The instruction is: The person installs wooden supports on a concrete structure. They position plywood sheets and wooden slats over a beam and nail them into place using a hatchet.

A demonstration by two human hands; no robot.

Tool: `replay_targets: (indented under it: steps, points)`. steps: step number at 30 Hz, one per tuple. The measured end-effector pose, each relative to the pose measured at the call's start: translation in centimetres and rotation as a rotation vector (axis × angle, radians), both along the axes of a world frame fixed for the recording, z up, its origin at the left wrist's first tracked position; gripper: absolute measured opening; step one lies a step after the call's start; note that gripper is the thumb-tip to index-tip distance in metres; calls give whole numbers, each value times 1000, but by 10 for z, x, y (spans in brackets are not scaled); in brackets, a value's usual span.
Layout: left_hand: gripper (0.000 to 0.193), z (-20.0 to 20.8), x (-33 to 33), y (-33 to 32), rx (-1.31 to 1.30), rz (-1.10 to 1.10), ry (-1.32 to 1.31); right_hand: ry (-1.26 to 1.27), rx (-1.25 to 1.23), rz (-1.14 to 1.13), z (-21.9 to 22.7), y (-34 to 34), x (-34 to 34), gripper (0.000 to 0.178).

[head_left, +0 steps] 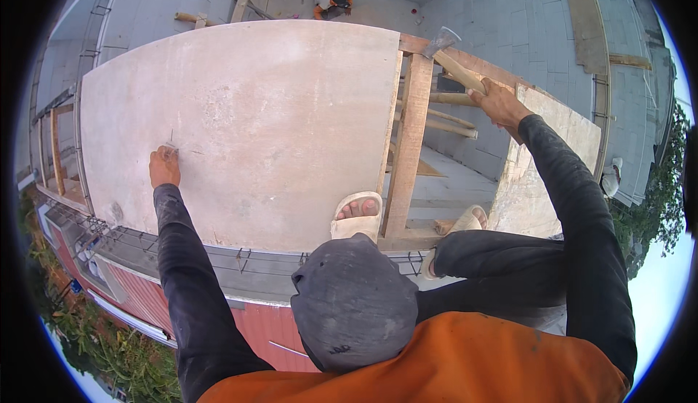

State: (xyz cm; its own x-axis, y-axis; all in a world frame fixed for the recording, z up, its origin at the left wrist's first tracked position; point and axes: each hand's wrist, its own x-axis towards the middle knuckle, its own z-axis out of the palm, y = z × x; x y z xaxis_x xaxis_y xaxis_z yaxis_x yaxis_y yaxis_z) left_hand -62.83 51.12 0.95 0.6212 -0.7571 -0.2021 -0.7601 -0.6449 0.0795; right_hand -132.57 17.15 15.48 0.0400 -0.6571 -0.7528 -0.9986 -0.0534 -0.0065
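Note:
My left hand (165, 167) rests low over the left part of a large pale plywood sheet (254, 126). Its fingers are closed around something small; a thin dark sliver and a greyish bit show at the fingertips, too small to name. At the right, my right hand (502, 105) grips the wooden handle of a hatchet (459, 70). The metal head of the hatchet points up and left, over the frame timber by the sheet's upper right corner.
An open gap with wooden posts (408, 141) and crosspieces lies right of the sheet; another board (542, 156) is beyond it. My sandalled foot (357, 215) stands on the sheet's edge. Another person (333, 3) is far below. Rebar (243, 260) runs along the near edge.

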Motion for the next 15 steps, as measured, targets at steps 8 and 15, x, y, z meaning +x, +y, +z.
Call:
replay_targets:
  steps: [8,15]
  points:
    - [10,0,33,12,4,-95,87,-53,-34,37,1,7,10,71]
    - [21,7,1,-24,-118,99,203,-121,-92,-156,-4,27,-5,67]
